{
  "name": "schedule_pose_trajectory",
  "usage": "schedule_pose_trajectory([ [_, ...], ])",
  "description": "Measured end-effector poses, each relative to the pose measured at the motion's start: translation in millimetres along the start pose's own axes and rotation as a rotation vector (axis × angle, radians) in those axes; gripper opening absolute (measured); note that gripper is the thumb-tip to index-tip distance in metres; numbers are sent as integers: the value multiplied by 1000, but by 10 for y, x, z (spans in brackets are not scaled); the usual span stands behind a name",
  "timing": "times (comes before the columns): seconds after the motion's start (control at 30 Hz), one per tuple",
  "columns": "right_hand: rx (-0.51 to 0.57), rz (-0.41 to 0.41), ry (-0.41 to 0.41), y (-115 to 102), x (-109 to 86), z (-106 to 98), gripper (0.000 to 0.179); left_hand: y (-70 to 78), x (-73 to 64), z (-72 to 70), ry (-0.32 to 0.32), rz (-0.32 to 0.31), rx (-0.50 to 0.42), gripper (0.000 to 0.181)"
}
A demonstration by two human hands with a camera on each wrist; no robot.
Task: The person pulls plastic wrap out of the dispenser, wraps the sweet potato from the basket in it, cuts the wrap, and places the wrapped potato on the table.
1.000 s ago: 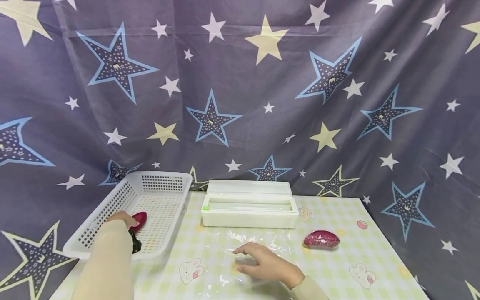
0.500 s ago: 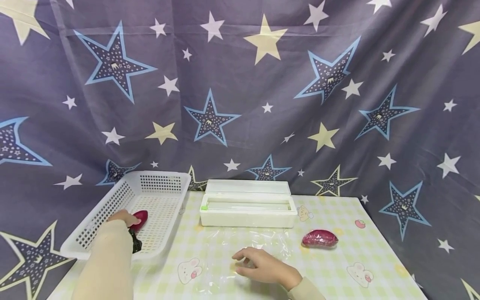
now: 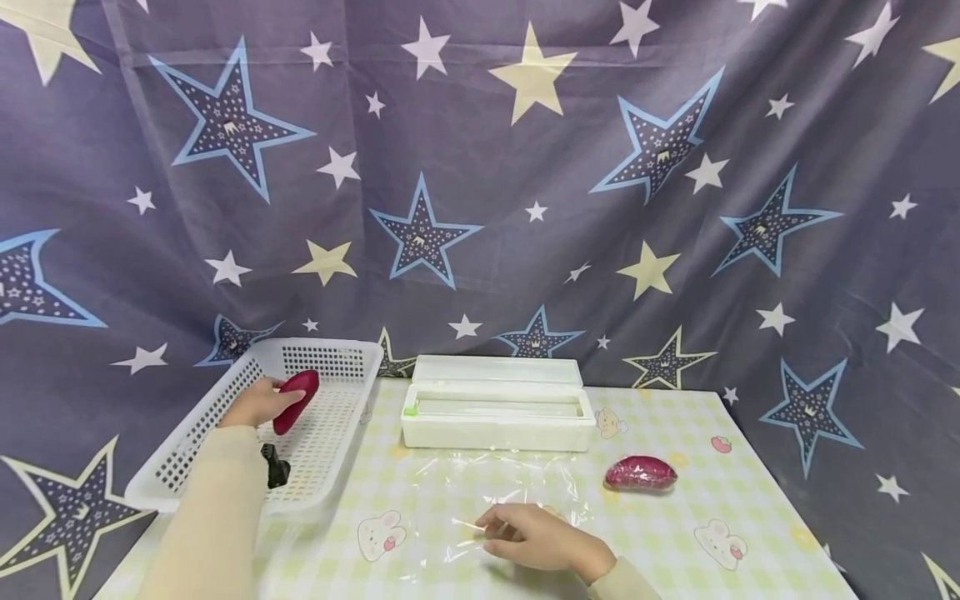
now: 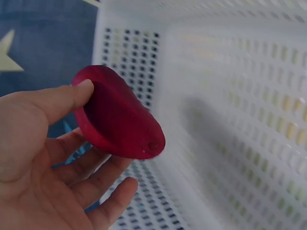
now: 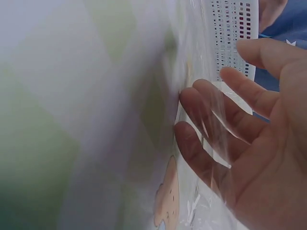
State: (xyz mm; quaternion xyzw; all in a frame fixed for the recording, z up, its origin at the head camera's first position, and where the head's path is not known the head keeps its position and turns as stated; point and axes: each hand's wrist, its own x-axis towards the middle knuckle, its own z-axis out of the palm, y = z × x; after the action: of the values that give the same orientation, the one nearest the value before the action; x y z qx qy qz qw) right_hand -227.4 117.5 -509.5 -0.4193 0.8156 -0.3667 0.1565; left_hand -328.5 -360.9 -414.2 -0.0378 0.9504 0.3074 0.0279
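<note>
My left hand pinches a magenta, sweet-potato-shaped piece between thumb and fingers, inside the white basket. In the left wrist view, the piece is smooth, with a small dimple at one end, and it casts a shadow on the basket. A sheet of clear cling film lies on the table. My right hand is over its right part with fingers loosely bent and no object gripped. In the right wrist view, the cling film overlaps the fingers.
A dark, nearly black object lies in the basket's near part. Behind the film stands a white cling film box, lid raised. A film-wrapped magenta piece rests at right on the checked tablecloth. A starry curtain hangs behind.
My left hand has lifted the magenta piece and moved it up and slightly right, away from the dark object. The right hand has shifted slightly toward me and to the right.
</note>
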Motion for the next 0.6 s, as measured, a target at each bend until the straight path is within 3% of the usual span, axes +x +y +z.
schedule_pose_trajectory([
  [0.13, -32, 4, -5, -24, -33, -1, 32, 169, 12, 7, 36, 66, 6, 67],
  [0.43, 68, 29, 48, 0, -124, -5, 21, 624, -52, 48, 79, 194, 11, 68],
  [0.6, -60, 90, 113, 20, -185, -43, 19, 718, -62, 72, 104, 236, 4, 64],
])
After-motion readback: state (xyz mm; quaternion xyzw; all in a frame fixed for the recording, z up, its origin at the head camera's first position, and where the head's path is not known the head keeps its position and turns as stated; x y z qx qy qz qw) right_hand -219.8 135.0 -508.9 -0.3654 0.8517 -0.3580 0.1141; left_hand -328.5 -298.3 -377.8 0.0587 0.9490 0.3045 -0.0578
